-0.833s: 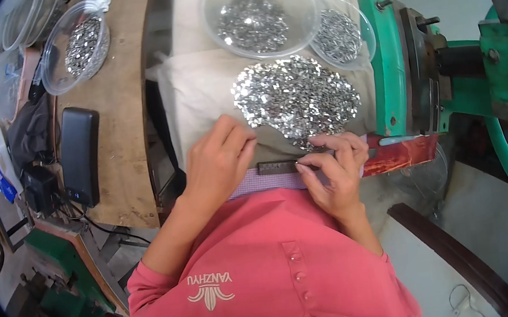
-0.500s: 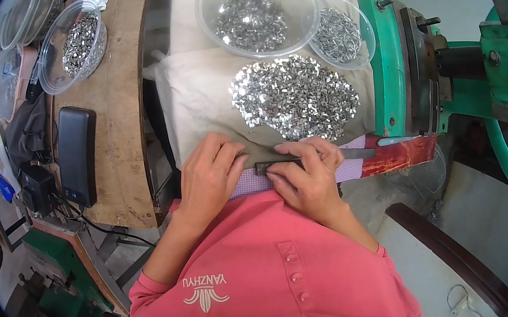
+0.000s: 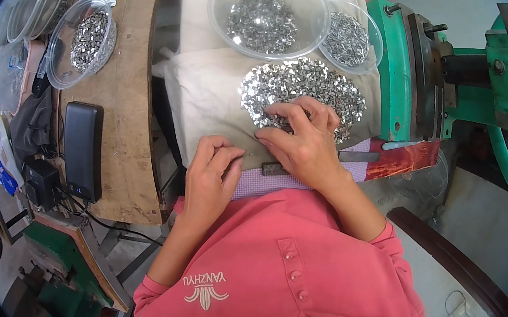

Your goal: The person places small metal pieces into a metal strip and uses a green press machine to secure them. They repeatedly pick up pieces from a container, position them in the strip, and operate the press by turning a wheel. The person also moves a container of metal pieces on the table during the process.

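Observation:
A pile of small shiny metal pieces [image 3: 295, 80] is spread on the cream cloth [image 3: 196, 102] in front of me. Over its near left edge reaches my right hand [image 3: 309, 145], thumb and bent fingers apart, fingertips at the pieces. My left hand [image 3: 208, 173] rests on the cloth left of the pile, thumb and fingers drawn together; anything in the pinch is too small to make out. Below my right hand lies a dark flat metal bar [image 3: 273, 169], its middle hidden by that hand and wrist.
Beyond the pile stand a large clear tub [image 3: 218, 23] of metal pieces and a smaller tub [image 3: 379, 48] of thin pins. A green machine [image 3: 390, 72] borders the right side. On the wooden table [image 3: 124, 111] at left are a black power bank [image 3: 84, 151] and another clear tub [image 3: 60, 81].
My right hand has left the dark bar and moved up onto the pile. The left hand has stayed nearly in place, its fingers still drawn together. The whole view has shifted slightly.

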Demonstrator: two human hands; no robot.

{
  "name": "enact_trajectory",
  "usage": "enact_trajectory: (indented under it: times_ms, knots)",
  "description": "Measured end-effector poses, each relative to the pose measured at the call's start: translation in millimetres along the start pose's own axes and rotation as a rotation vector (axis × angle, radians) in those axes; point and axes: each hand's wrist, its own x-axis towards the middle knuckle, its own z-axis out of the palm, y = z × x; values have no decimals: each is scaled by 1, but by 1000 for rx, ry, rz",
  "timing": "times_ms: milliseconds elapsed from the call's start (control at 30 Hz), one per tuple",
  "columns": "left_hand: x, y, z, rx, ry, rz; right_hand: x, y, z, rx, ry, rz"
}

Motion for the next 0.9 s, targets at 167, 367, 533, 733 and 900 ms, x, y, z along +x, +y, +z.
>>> enact_trajectory:
  times_ms: [167, 367, 533, 733, 900]
  knots:
    - [-1, 0, 0, 45, -22, 53, -9, 2, -18, 17, -37, 79]
    - [3, 3, 1, 47, -2, 41, -12, 5, -17, 40, 11, 162]
    - [4, 6, 8, 178, 35, 134, 0, -3, -6, 22, 35, 89]
    - [3, 5, 12, 195, 60, 169, 2, -3, -3, 51, -20, 87]
    - [-2, 7, 10, 12, -2, 172, -4, 5, -10, 33, -38, 105]
